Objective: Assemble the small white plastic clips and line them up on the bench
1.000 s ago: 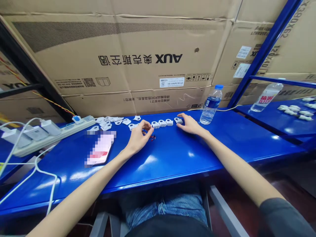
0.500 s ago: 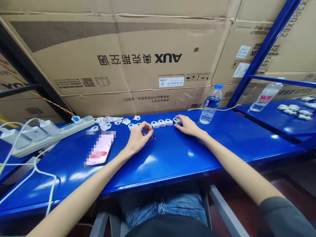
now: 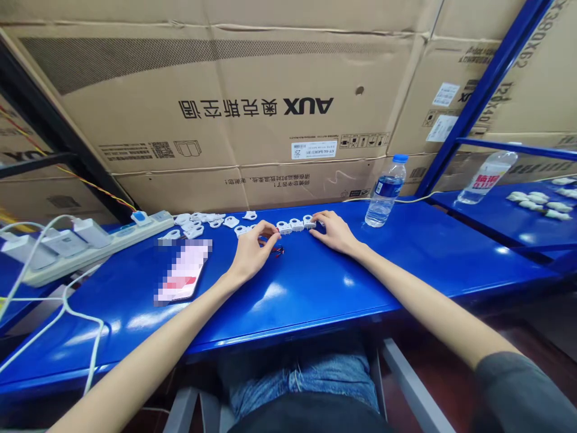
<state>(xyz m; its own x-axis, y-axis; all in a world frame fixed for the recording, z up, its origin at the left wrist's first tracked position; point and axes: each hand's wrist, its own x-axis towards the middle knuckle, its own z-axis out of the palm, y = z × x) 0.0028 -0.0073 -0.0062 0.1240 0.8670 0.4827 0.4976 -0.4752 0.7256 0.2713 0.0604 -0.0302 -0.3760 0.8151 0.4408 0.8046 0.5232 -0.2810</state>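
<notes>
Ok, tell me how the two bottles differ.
The near bottle has a blue label; the far bottle has red lettering on a pale one. The near bottle stands left of the blue post, the far bottle right of it. Both are see-through.

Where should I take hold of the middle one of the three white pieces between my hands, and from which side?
Probably from above, pinching the middle white piece front to back, from its blocky near end to its rounded far loop. The left white piece and right white piece sit close, leaving little side room.
</notes>
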